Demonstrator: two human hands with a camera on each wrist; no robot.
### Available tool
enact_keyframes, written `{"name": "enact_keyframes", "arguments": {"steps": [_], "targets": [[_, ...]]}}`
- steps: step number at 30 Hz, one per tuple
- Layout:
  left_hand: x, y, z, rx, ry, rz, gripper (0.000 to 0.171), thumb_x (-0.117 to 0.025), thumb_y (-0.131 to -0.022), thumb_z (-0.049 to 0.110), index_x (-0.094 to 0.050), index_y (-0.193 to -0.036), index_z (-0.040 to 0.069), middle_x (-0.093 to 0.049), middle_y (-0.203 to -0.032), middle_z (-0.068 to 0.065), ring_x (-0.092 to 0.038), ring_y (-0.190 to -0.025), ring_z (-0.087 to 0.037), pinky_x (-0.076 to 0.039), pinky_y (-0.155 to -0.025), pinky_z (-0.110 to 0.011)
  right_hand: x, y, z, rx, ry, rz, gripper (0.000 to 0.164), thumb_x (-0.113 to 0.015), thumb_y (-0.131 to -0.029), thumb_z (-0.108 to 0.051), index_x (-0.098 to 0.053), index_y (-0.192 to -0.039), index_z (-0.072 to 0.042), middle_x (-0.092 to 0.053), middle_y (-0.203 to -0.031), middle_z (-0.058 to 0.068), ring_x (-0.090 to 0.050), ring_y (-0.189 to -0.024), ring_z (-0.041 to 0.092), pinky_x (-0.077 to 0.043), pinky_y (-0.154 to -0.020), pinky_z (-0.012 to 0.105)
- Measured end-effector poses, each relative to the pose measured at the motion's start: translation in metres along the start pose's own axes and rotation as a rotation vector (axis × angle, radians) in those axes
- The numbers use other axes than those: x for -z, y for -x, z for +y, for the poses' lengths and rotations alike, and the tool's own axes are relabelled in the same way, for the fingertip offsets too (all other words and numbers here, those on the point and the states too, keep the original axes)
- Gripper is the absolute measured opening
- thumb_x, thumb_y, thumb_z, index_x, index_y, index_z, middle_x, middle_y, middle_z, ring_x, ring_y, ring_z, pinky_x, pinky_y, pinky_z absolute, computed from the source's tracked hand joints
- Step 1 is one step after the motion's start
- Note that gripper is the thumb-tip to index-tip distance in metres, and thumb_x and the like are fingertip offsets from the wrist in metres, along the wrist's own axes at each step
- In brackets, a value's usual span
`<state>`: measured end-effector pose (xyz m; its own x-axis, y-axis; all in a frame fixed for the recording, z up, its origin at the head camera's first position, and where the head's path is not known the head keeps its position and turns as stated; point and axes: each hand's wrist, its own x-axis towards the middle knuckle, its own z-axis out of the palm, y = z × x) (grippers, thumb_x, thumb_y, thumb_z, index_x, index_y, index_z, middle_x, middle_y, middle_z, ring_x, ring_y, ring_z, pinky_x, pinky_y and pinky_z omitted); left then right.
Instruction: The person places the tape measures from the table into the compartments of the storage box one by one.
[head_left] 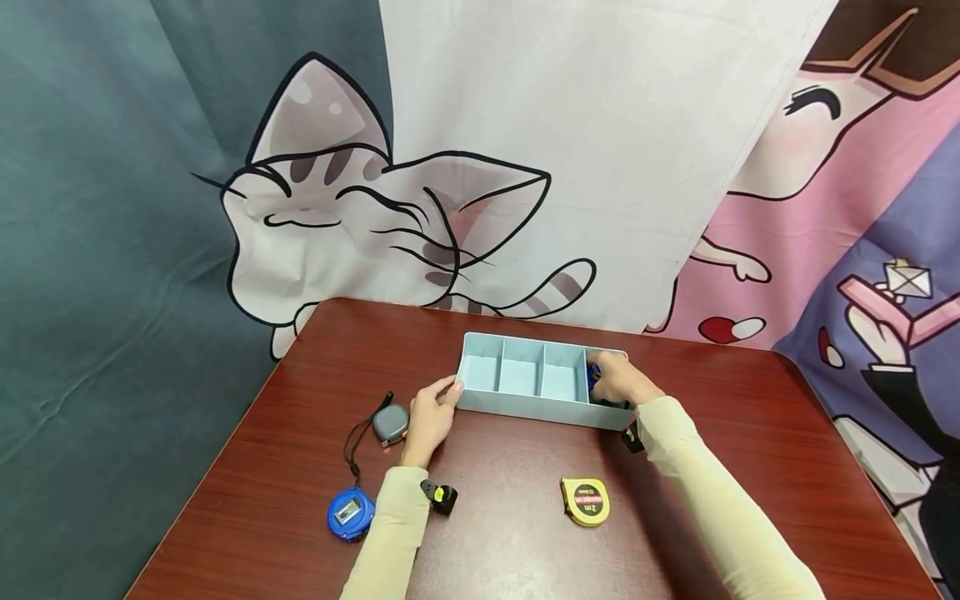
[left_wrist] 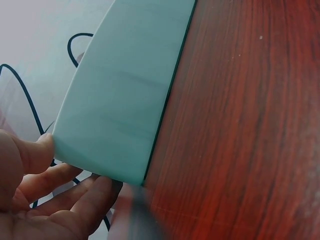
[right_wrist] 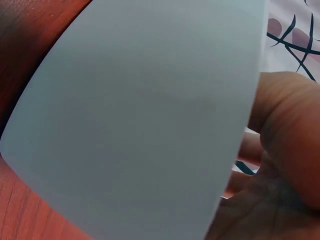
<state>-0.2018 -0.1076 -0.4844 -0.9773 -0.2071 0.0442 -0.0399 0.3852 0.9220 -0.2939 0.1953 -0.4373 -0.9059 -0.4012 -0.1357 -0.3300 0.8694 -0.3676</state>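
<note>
A pale blue tray [head_left: 540, 408] with a row of compartments stands toward the back of the table. My left hand [head_left: 431, 419] grips its left end, thumb at the rim corner and fingers along the end wall. The left wrist view shows this hold on the tray [left_wrist: 115, 100]. My right hand [head_left: 622, 379] reaches into the rightmost compartment, where its thumb and fingers pinch a blue and black object [head_left: 592, 373], mostly hidden. In the right wrist view, the tray wall [right_wrist: 140, 110] hides the fingertips of the right hand [right_wrist: 290, 145].
A grey tape measure [head_left: 391, 423] with a dark cord lies left of my left hand. Nearer the front left is a blue tape measure [head_left: 350, 514]. A yellow tape measure [head_left: 586, 501] lies in front of the tray. Printed curtains [head_left: 600, 100] hang behind the brown table [head_left: 495, 517].
</note>
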Motion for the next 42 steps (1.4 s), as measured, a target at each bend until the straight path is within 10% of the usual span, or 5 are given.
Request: {"name": "enact_keyframes", "arguments": {"steps": [42], "targets": [[-0.0010,0.0006,-0.0007,0.023,0.014,-0.008,0.036,-0.051,-0.081,0.039,-0.056,-0.111,0.020,-0.059,-0.096,0.000,-0.054,-0.088,-0.011,-0.042,-0.074,-0.034,-0.0050,0.0006,-0.0010,-0.027,0.038,-0.013,0.036,-0.053,-0.061,0.008,-0.054,-0.096,0.003,-0.052,-0.079,0.012,-0.044,-0.064,0.023,-0.035,-0.050,0.029]]}}
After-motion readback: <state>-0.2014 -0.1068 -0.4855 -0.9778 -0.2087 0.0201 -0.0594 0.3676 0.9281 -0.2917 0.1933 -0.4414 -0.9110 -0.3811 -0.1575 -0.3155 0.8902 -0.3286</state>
